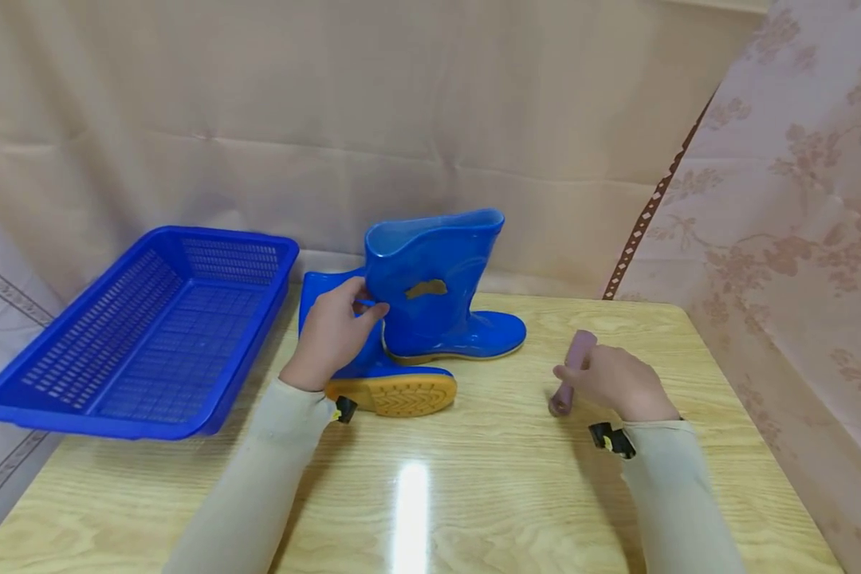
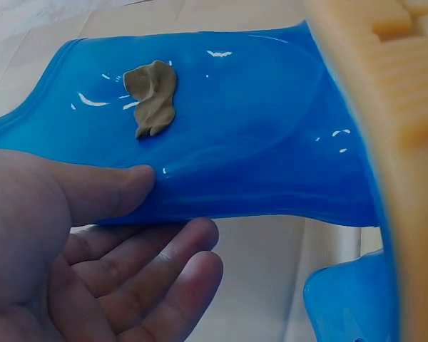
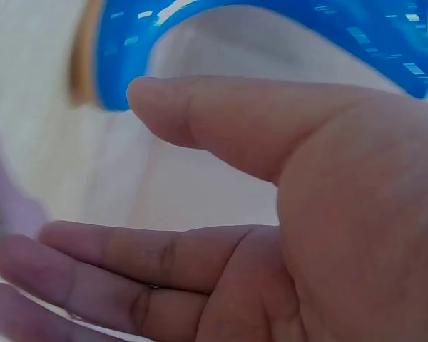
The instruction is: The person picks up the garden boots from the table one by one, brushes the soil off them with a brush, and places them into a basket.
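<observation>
A blue rubber boot (image 1: pixel 441 271) stands upright on the table with a brown smear (image 1: pixel 426 288) on its shaft. A second blue boot (image 1: pixel 391 396) lies on its side beside it, yellow sole facing out. My left hand (image 1: pixel 337 331) is at the upright boot's back edge. In the left wrist view the thumb (image 2: pixel 121 189) lies over the shaft, and the other fingers stay loosely extended below the edge. My right hand (image 1: pixel 620 383) hovers over a rolled purple cloth (image 1: pixel 572 371). The right wrist view shows thumb and fingers apart, with the blurred cloth (image 3: pixel 11 189) beyond the fingertips.
A blue plastic basket (image 1: pixel 254 363) stands at the table's left side, close to the lying boot. Beige fabric (image 1: pixel 258 119) hangs behind the wooden table (image 1: pixel 502 494). Patterned cloth (image 1: pixel 796 239) hangs along the right side.
</observation>
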A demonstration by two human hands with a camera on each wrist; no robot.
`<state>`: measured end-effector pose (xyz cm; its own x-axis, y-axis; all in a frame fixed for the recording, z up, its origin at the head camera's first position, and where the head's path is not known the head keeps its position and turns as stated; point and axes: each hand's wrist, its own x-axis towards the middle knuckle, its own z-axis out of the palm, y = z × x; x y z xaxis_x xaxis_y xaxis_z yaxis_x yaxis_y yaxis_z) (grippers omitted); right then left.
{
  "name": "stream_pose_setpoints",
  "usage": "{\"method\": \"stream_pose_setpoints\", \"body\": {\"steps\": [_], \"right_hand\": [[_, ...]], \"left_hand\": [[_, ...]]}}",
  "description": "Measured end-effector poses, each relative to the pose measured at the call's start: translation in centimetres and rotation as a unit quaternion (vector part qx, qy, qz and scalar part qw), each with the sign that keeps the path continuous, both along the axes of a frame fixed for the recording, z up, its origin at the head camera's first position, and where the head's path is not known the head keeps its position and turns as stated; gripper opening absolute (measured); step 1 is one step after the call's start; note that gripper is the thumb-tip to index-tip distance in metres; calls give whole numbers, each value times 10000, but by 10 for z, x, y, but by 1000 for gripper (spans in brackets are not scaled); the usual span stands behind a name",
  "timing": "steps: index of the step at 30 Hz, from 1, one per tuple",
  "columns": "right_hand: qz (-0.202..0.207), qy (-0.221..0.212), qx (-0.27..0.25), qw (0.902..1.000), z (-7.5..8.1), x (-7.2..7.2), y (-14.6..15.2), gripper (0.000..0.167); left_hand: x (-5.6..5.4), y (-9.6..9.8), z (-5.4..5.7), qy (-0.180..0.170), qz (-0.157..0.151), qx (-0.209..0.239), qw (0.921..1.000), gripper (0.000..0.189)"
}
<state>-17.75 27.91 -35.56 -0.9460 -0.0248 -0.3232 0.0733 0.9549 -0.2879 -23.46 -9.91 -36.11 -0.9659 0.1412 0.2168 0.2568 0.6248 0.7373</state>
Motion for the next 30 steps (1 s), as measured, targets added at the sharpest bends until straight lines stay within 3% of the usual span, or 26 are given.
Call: {"method": "stream_pose_setpoints", "body": {"steps": [4,11,18,25,30], "right_hand": [[-250,-308,-57,9992,-14,-8,5,47],[-605,-583,-142,9964,-31,-17,6,44],[-580,-388,77,9975,-40,-18,5,34],[-522,-178,338,9979,-43,-15,6,27],[-494,-69,432,9978,-43,-16,10,27]], "left_hand": [[1,1,0,22,58,-23,10000,29],[3,9,-3,419,136,350,9984,23],[6,19,-3,908,190,865,9919,22],[14,17,7,1619,162,1299,9781,26],[14,11,11,1269,302,1073,9856,32]]}}
